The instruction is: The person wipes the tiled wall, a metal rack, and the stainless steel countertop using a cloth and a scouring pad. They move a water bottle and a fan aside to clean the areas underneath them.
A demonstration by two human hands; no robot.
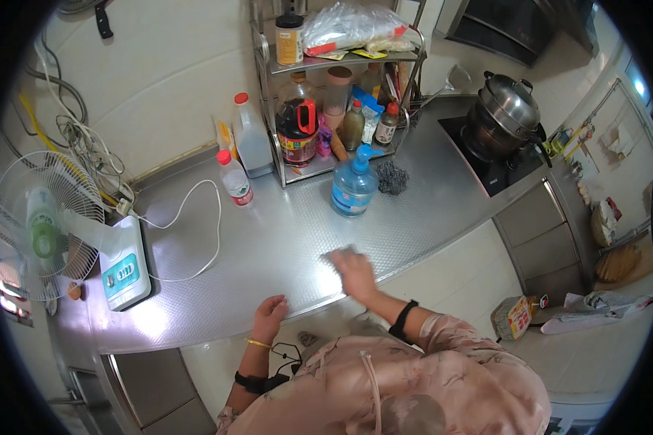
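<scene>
My right hand (353, 273) reaches over the steel worktop (283, 244), palm down and blurred. A greyish patch shows at its fingertips; whether that is a thin cloth or only blur, I cannot tell. My left hand (271, 315) hovers by the worktop's front edge, its fingers loosely bent and nothing visible in it. Beyond the right hand stands a blue pump bottle (353, 187), with a steel-wool scourer (393, 178) beside it. Further left is a small plastic bottle (235, 179) with a red cap.
A metal rack (337, 65) carries bottles and bags. Behind the small bottle stands a white jug (253, 136). At the left are a fan (125, 272) and its looped white cord (217, 217). A lidded steel pot (503, 117) sits on a black hob (490, 168) at the right.
</scene>
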